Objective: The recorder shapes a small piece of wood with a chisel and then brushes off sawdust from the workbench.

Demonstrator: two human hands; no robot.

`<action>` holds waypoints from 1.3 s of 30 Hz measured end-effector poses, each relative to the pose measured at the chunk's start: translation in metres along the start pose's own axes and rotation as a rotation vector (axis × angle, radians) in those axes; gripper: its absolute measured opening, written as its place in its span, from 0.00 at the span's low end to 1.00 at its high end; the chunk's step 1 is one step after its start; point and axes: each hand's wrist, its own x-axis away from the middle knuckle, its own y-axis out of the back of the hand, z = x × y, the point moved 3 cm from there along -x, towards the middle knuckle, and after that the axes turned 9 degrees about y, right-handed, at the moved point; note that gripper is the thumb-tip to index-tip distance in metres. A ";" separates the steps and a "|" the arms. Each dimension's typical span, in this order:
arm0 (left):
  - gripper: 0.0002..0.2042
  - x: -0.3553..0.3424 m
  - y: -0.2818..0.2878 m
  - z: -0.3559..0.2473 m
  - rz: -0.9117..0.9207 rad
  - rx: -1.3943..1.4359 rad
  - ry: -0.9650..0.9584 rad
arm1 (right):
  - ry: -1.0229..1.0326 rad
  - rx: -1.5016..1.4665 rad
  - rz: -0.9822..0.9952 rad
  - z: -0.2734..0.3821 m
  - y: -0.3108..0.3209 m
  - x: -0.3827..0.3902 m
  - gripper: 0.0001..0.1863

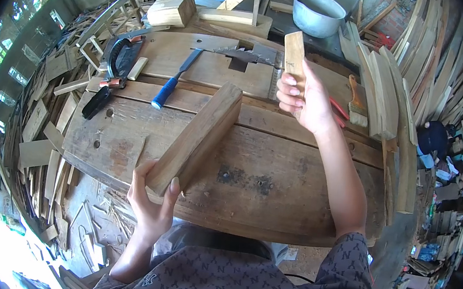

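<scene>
L hand (152,198) grips wood block (198,135), R hand (304,98) small slat (295,58).

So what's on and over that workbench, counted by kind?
Wood blocks held: 2, a long block in the left hand, a short block in the right hand
Blue-handled chisel: 1
Paintbrush: 1
Metal pot: 1
Total: 5

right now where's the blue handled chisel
In the head view the blue-handled chisel lies on the wooden workbench, left of centre, between the black hand plane and the saw blade, beyond the left hand.
</scene>
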 end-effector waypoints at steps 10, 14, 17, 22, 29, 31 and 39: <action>0.23 0.000 0.003 0.007 -0.006 0.016 -0.018 | -0.053 0.103 -0.031 -0.017 -0.001 0.000 0.31; 0.25 0.000 0.001 0.011 0.031 -0.006 0.003 | -0.038 0.051 -0.127 -0.024 0.002 -0.001 0.32; 0.27 0.000 -0.004 0.019 -0.022 0.038 0.117 | -0.038 0.007 -0.152 -0.023 0.008 -0.001 0.33; 0.27 0.002 -0.008 0.028 -0.022 0.051 0.062 | -0.015 -0.026 -0.114 -0.026 0.012 -0.003 0.34; 0.30 0.003 -0.008 0.037 0.045 0.082 -0.030 | 0.117 0.041 -0.213 -0.024 0.013 0.000 0.18; 0.31 -0.001 -0.013 0.041 0.037 0.093 -0.038 | 0.179 0.115 -0.256 -0.016 0.034 0.016 0.10; 0.35 0.026 -0.022 0.126 -0.003 0.298 -0.066 | 0.719 0.418 -0.897 0.107 0.043 0.215 0.29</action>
